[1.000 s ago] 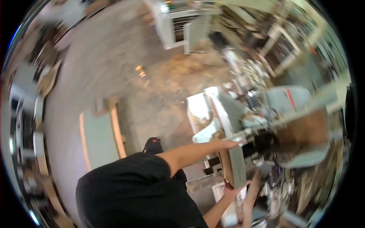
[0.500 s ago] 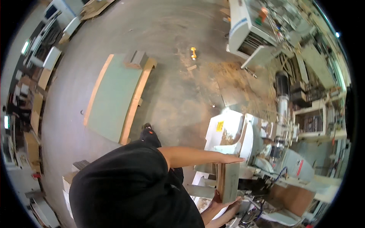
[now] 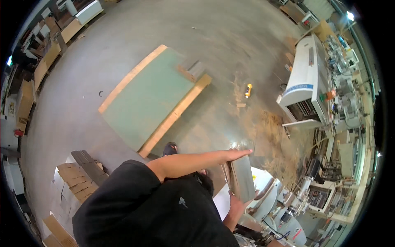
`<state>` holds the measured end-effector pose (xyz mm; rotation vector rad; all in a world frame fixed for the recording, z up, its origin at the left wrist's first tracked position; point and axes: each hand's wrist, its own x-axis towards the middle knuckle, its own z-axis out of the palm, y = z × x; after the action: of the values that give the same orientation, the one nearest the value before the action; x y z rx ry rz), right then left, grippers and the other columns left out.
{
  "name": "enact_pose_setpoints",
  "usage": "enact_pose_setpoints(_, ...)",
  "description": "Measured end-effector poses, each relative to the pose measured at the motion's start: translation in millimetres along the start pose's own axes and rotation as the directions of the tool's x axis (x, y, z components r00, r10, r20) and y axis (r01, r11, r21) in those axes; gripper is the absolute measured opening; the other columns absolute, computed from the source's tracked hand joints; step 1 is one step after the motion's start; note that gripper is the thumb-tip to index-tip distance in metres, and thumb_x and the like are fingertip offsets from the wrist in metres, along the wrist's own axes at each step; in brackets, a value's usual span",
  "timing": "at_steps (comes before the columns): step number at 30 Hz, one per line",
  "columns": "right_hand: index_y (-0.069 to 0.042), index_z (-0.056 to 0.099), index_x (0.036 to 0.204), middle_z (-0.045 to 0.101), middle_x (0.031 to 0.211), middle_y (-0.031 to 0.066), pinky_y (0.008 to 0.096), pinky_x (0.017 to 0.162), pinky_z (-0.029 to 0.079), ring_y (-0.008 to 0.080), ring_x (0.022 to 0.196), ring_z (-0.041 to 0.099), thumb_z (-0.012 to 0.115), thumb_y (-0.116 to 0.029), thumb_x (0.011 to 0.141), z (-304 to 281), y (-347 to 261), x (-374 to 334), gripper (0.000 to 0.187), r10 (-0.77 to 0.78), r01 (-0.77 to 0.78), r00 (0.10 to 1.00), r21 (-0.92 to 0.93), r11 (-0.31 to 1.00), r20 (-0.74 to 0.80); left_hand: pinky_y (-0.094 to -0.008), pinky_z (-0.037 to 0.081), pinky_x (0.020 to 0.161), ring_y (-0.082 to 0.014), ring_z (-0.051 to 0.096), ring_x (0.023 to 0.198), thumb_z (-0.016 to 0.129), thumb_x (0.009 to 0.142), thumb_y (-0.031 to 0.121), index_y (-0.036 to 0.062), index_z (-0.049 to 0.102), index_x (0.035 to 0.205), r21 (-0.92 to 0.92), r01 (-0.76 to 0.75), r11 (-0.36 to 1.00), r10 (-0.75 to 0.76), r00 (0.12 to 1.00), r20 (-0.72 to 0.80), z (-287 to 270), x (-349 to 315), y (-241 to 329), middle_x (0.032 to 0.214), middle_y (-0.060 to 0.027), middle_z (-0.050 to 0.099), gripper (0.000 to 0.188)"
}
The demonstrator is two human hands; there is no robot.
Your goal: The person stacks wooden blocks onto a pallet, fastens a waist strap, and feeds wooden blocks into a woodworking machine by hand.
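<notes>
A stack of flat grey boards (image 3: pixel 242 177) with brown edges is held between my two hands, tilted and close to my body. My left hand (image 3: pixel 238 154) presses along its far end, palm against the stack and fingers stretched out straight. At the near end my right hand (image 3: pixel 238 206) grips from below, some of its fingers hidden behind the boards. To the right of the stack is a white machine (image 3: pixel 261 181) with curved covers.
A green-topped pallet (image 3: pixel 152 90) with timber edges lies on the floor ahead, grey planks (image 3: pixel 191 70) stacked on its corner. Brown-topped stacked pieces (image 3: pixel 76 179) stand at left. A yellow bottle (image 3: pixel 248 90) and a white cabinet machine (image 3: pixel 302 82) are at right.
My body and view have turned toward the left. The board stack, still between both hands, has come away from the machine, which now sits farther right and lower.
</notes>
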<state>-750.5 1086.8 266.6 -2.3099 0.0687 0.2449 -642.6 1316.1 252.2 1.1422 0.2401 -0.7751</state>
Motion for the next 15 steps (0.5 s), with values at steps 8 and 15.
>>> enact_pose_setpoints(8, -0.013, 0.054, 0.116, 0.054, 0.12, 0.0054, 0.0456, 0.095, 0.029, 0.0249, 0.111, 0.045, 0.032, -0.065, 0.087, 105, -131, 112, 0.064, 0.278, -0.608, 0.787, 0.768, 0.202, 0.55, -0.036, 0.027, 0.107, -0.0264, 0.032, 0.132, 0.048, 0.076, 0.074, 0.0009, 0.035, 0.138, -0.211, -0.017, 0.977, -0.041, 0.964, -0.264, -153, -85, 50, 0.144, -0.016, 0.032, 0.097)
enact_pose_setpoints(15, -0.017, 0.045, 0.131, 0.052, 0.12, 0.0033, 0.0464, 0.097, 0.027, 0.0235, 0.108, 0.045, 0.035, -0.064, 0.086, 201, -165, 245, 0.066, 0.251, -0.764, 0.636, 0.548, 0.341, 0.73, -0.037, 0.032, 0.103, -0.0212, 0.032, 0.131, 0.054, 0.079, 0.066, 0.0093, 0.043, 0.135, -0.451, -0.227, 0.863, -0.094, 0.805, -0.586, -286, -56, 39, 0.142, -0.0098, 0.037, 0.081)
